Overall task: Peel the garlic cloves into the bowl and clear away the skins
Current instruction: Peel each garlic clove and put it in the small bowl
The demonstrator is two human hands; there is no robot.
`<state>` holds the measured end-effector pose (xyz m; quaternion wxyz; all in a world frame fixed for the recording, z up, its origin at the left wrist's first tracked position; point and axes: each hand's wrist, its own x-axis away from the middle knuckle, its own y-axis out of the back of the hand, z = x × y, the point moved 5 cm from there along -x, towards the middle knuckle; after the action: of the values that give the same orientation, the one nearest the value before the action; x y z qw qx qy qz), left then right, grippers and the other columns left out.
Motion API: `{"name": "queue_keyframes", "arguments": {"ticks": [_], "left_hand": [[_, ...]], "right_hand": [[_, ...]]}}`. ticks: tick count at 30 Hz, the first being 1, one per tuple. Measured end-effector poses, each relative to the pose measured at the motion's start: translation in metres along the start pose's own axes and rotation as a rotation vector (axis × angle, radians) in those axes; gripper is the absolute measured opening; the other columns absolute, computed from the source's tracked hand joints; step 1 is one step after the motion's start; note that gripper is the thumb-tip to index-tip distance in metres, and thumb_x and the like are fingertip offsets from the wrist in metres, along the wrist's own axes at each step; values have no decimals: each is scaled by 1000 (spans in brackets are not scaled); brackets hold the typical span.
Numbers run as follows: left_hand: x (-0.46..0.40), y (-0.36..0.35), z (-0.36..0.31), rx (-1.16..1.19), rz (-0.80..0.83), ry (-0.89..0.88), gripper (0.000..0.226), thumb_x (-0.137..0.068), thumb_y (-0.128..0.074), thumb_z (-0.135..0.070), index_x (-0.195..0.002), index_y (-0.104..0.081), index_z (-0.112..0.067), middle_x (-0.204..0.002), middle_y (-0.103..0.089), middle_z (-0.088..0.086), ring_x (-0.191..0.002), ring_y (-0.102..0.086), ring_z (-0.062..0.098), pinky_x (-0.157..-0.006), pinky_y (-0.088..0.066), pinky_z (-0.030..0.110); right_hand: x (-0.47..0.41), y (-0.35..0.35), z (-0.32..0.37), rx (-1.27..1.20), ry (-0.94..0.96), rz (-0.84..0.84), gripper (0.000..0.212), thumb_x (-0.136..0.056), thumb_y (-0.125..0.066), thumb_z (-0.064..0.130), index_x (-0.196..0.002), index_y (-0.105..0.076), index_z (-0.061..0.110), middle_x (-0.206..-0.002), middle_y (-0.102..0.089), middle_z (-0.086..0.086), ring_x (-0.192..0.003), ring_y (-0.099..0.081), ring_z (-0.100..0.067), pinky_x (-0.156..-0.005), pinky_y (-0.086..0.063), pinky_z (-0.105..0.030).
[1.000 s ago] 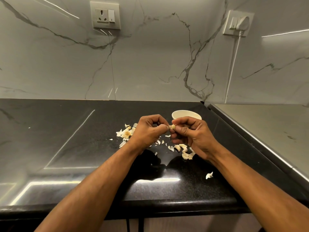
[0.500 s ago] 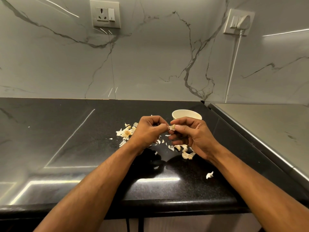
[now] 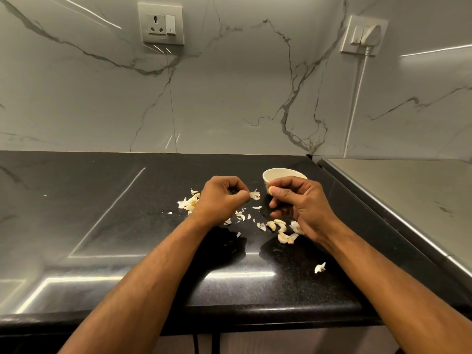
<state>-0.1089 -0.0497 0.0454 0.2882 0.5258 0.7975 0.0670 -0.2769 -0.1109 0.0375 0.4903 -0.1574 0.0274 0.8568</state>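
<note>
My left hand (image 3: 221, 199) pinches a thin white piece of garlic skin (image 3: 255, 195) between thumb and forefinger. My right hand (image 3: 298, 205) pinches a small garlic clove (image 3: 270, 191) at its fingertips, just in front of the small white bowl (image 3: 274, 174). The two hands are a short gap apart above the black countertop (image 3: 127, 226). Several garlic cloves (image 3: 278, 226) lie under my right hand. A pile of skins (image 3: 189, 202) lies left of my left hand, and loose flakes (image 3: 241, 215) are scattered between.
One stray skin piece (image 3: 320, 267) lies near the front right of the counter. A steel surface (image 3: 408, 200) adjoins on the right. The marble wall carries a socket (image 3: 161, 23) and a plugged-in white cable (image 3: 357, 98). The counter's front edge (image 3: 204, 315) runs near me.
The hands, joined on the clove before, have pulled apart. A strip of skin came away with my left hand; my right hand keeps the clove near the bowl.
</note>
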Motion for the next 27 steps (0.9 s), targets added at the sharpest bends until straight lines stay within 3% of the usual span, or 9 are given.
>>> {"name": "queue_keyframes", "arguments": {"ticks": [3,7,14,18,27], "left_hand": [[-5,8,9,-152,-77,11,9,-76,-68,-20,-68,-71,-24,-55,-62,-13,-51,-53,1,-59,-45,23],[-3,15,10,-378,-102,54,11,-79,-68,-26,-71,-72,-33,-67,-66,-17,-75,-64,7,-70,-48,26],[-3,10,7,-514,-84,73,14,-82,-66,-26,-88,-76,-35,-89,-71,-14,-89,-65,15,-76,-49,29],[0,3,1,-584,-64,-2,20,-85,-62,-24,-95,-75,-35,-100,-72,-13,-97,-64,16,-76,-45,27],[1,-8,0,-656,19,-56,23,-88,-58,-24,-103,-72,-35,-107,-69,-14,-101,-64,19,-85,-52,35]], "right_hand": [[0,3,2,-8,16,-28,9,-85,-67,0,-90,-72,4,-77,-69,-13,-62,-65,-19,-51,-55,-29],[-1,14,11,42,121,-136,10,-85,-68,-1,-87,-72,8,-74,-72,-10,-61,-67,-19,-51,-55,-27],[-3,47,25,711,449,-482,9,-85,-73,11,-94,-74,12,-85,-73,-1,-76,-68,-8,-67,-55,-16],[-8,51,21,901,458,-497,11,-87,-72,16,-97,-76,14,-88,-75,-1,-80,-69,-13,-69,-57,-31],[-21,56,16,999,368,-506,16,-89,-70,21,-104,-77,18,-98,-76,1,-90,-68,-12,-71,-52,-27]]}}
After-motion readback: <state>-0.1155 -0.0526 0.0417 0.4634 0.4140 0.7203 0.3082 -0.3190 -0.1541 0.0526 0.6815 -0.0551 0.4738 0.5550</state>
